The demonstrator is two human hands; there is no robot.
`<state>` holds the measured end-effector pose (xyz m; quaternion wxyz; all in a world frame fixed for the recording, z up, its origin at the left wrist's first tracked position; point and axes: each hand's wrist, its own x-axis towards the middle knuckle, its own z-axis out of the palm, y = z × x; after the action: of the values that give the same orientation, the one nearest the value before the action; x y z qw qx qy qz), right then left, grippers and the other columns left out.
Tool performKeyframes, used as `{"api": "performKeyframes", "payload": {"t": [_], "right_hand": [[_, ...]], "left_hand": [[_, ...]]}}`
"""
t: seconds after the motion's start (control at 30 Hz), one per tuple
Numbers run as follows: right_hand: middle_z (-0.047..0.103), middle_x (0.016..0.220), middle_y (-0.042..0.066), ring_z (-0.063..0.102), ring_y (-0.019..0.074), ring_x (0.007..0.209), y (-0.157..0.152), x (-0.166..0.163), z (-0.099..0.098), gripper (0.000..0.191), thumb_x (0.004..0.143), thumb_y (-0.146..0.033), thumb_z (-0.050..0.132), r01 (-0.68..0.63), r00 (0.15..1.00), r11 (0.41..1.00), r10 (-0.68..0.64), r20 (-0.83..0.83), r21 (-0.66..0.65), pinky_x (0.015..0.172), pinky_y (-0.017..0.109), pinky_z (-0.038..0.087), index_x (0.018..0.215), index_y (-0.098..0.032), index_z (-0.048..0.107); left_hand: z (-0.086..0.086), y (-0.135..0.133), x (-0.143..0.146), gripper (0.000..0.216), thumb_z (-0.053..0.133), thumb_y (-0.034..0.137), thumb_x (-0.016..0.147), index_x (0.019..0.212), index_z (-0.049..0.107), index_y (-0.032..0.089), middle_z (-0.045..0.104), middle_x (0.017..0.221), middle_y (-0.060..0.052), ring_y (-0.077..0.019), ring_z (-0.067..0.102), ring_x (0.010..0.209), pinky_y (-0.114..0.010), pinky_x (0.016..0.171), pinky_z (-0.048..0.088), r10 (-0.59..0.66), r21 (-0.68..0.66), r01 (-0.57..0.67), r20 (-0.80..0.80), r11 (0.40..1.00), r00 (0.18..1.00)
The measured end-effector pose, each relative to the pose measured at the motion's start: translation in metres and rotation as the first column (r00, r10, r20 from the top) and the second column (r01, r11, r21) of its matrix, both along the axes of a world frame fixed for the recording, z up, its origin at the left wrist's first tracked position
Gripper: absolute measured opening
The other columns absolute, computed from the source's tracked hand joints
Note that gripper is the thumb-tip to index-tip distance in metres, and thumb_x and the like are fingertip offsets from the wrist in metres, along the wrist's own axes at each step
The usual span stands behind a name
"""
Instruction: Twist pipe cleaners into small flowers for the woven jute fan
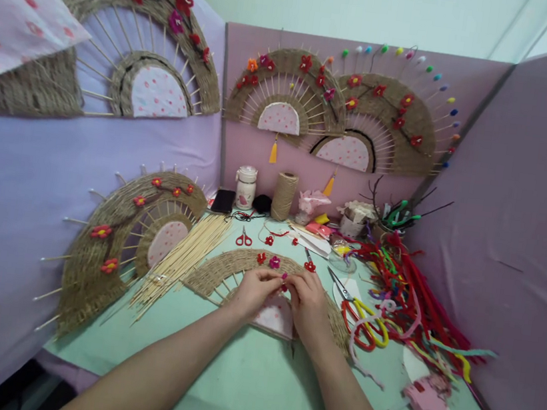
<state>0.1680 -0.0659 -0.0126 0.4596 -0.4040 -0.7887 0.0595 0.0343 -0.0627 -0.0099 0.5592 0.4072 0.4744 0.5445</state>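
Note:
My left hand (256, 293) and my right hand (308, 304) meet above a twine-wrapped fan (225, 267) lying on the table. Both have their fingertips pinched on a small magenta pipe-cleaner flower (284, 279), partly hidden by the fingers. On the fan's upper band sit a red flower (261, 258), a magenta flower (274, 263) and another red flower (310, 266). Below my hands shows the fan's pale, dotted half-round centre (275, 317).
Red-and-yellow scissors (364, 321) lie right of the fan, near a pile of pipe cleaners (409, 283) and a pink glue gun (438, 408). Small red scissors (244, 237), bamboo sticks (186, 254) and a twine spool (284, 196) are farther back. A decorated fan (121, 245) leans at left.

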Motion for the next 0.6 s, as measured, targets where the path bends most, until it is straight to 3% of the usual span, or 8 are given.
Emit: {"api": "performKeyframes", "payload": {"t": [0.2,0.37,0.6], "right_hand": [[0.062,0.089,0.007,0.052,0.0218,0.089,0.0003,0.0018,0.0054,0.018,0.086,-0.018,0.048,-0.012,0.996,1.0,0.009,-0.089,-0.029,0.079,0.037,0.043,0.089,-0.022,0.064],[0.063,0.089,0.007,0.054,0.0209,0.089,-0.0013,0.0013,0.0091,0.018,0.085,-0.022,0.048,-0.052,0.979,0.988,0.022,-0.203,-0.145,0.081,0.037,0.043,0.085,-0.022,0.066],[0.065,0.092,0.006,0.059,0.0201,0.091,0.0043,0.0056,0.0054,0.019,0.082,-0.027,0.05,-0.219,0.91,0.903,0.053,-0.411,-0.371,0.083,0.037,0.045,0.085,-0.02,0.067]], "left_hand": [[0.0049,0.0005,-0.0017,0.024,0.072,0.03,0.06,0.075,0.069,0.012,0.064,0.063,-0.003,-0.0104,0.054,0.058,-0.024,0.061,0.042,-0.013,-0.005,0.013,0.11,1.0,0.994],[0.003,0.0021,-0.004,0.026,0.073,0.033,0.061,0.075,0.068,0.012,0.064,0.067,-0.003,-0.0102,0.055,0.061,-0.024,0.063,0.043,-0.057,0.029,0.053,0.148,0.998,0.987],[-0.0023,0.0056,-0.0063,0.027,0.076,0.026,0.055,0.076,0.065,0.013,0.063,0.066,-0.001,-0.0107,0.055,0.06,-0.023,0.06,0.042,-0.051,0.031,0.048,0.107,0.998,0.993]]}}
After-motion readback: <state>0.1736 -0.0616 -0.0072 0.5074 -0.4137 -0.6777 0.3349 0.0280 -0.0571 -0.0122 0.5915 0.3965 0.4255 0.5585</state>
